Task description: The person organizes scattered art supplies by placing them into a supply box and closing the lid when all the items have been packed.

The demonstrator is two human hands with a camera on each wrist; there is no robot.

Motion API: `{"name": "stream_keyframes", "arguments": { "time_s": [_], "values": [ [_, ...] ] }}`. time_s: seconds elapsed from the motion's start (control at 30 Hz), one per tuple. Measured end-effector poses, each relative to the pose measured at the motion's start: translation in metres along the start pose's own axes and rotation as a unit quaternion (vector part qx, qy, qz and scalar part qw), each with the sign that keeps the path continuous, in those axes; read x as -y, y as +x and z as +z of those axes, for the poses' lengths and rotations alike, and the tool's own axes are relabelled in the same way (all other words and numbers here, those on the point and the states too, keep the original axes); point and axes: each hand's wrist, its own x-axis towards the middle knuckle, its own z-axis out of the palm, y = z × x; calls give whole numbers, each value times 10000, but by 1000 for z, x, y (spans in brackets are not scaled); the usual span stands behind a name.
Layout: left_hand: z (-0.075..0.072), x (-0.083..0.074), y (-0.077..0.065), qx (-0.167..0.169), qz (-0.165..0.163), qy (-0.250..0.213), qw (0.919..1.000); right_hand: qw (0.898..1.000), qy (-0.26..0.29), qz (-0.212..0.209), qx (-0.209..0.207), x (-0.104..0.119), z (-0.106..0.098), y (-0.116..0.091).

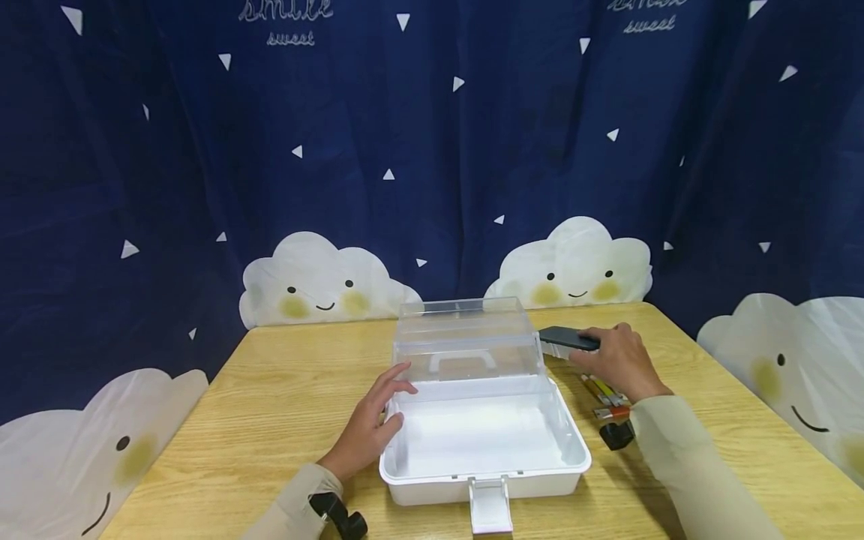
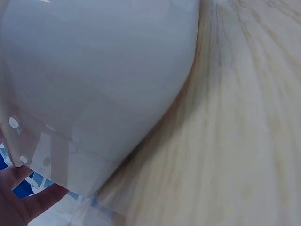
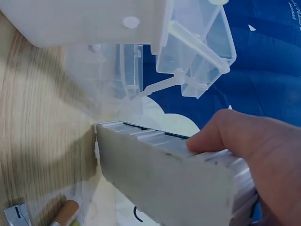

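Observation:
A white plastic storage box (image 1: 486,487) stands on the table, its clear lid (image 1: 466,352) tipped back and its front latch (image 1: 490,508) hanging down. The bare white inside faces up. My left hand (image 1: 364,431) rests at the box's left rim with fingers spread; the left wrist view catches only some fingers (image 2: 44,200) beyond the box wall. Beyond the box's right back corner, my right hand (image 1: 621,364) grips a board eraser (image 1: 565,337) by one end. It has a dark top, and the right wrist view shows its ridged white sides and flat greyish underside (image 3: 164,179).
Beneath the right forearm lie several slim yellow-and-white pieces (image 1: 601,390) and a red-orange item (image 1: 612,412) with a silvery end. The wooden table (image 1: 304,390) meets a dark blue curtain (image 1: 439,150) with cloud prints at its back and sides.

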Motion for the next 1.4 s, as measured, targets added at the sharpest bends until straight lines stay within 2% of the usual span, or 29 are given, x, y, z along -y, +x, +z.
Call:
{"name": "stream_keyframes", "arguments": {
  "time_s": [0.33,0.83,1.2,1.4],
  "values": [
    [0,0,0,12,9,9,10000,9994,73,-123,-313,-1,2,2],
    [0,-2,1,51,-65,57,9999,9921,220,-460,-1143,-3,0,2],
    [0,-1,1,39,-30,1,10000,9907,320,-204,-1305,-1,-5,-1],
    [0,-1,1,40,-26,20,10000,9877,419,-226,-1488,0,-8,0]
  ]
}}
